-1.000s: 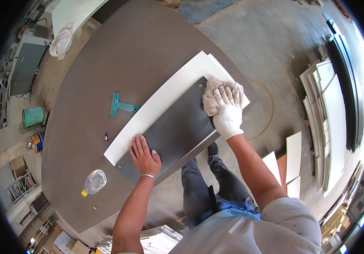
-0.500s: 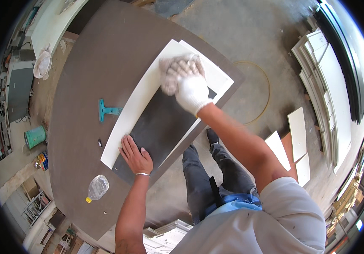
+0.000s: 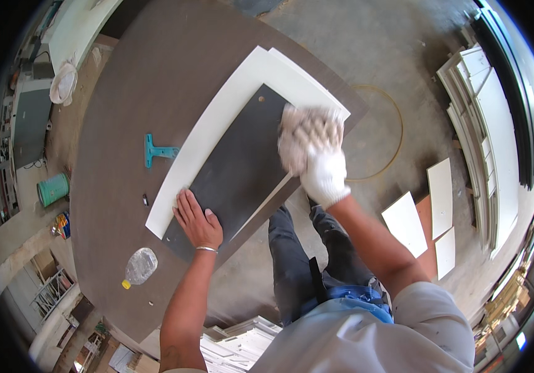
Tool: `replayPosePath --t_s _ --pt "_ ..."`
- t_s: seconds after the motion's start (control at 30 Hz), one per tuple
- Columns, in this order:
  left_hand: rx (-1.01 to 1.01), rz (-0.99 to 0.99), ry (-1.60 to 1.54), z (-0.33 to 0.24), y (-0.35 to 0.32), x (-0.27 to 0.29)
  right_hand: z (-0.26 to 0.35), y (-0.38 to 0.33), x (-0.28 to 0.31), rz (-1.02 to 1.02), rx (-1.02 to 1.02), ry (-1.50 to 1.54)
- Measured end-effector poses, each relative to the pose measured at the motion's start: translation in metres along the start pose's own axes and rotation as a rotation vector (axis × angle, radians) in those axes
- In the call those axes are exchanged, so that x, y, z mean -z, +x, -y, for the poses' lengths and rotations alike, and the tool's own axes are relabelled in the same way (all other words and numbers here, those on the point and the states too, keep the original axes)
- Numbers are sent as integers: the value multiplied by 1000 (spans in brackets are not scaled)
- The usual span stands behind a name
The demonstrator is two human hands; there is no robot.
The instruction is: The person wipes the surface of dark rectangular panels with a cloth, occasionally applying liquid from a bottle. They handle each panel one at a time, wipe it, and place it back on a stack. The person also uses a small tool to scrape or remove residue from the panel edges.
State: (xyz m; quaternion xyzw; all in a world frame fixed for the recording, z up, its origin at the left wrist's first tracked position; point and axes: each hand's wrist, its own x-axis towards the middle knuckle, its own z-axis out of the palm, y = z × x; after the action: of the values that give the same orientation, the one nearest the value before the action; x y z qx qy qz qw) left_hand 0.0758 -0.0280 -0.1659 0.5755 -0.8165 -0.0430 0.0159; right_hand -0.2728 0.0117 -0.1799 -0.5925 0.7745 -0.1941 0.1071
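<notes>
A dark grey panel (image 3: 236,155) lies on white boards (image 3: 217,102) atop the brown table. Fingers stretched, my bare left hand (image 3: 198,219) rests flat on the panel's near left end. My right hand (image 3: 324,158), in a white knit glove, presses a crumpled greyish rag (image 3: 292,140) against the panel's right edge. Motion blurs the rag and the gloved fingers. Left of the boards lies a teal scraper-like tool (image 3: 155,151), with a small dark object (image 3: 145,199) below it.
A clear bottle with a yellow cap (image 3: 141,266) lies on the brown table (image 3: 118,124). At the left stands a green can (image 3: 53,189). Loose boards (image 3: 405,224) and a board stack (image 3: 490,137) are on the right; a yellowish hose (image 3: 397,137) curves over the floor.
My right hand has swept the rag from the panel's far end rightward and nearer, to its right edge, uncovering the far end. My left hand has stayed on the panel.
</notes>
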Motion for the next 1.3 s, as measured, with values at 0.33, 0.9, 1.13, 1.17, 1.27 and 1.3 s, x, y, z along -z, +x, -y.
replayPosePath --t_s 0.33,0.9,1.13,1.17,1.27,1.3 --pt "4 16 1 -1 0 2 9 -1 8 -88 -77 -66" --pt "25 14 -47 -3 -1 5 48 56 -8 116 235 -60" --pt "71 18 -111 -6 -1 11 21 122 -24 -47 417 -211" --pt "74 -6 -122 -7 -2 11 29 116 -17 -34 426 -165" --pt "83 -38 -159 -6 -1 8 63 114 -7 -121 329 -71" --pt "87 -52 -191 -5 0 8 72 110 -15 -44 401 -252"
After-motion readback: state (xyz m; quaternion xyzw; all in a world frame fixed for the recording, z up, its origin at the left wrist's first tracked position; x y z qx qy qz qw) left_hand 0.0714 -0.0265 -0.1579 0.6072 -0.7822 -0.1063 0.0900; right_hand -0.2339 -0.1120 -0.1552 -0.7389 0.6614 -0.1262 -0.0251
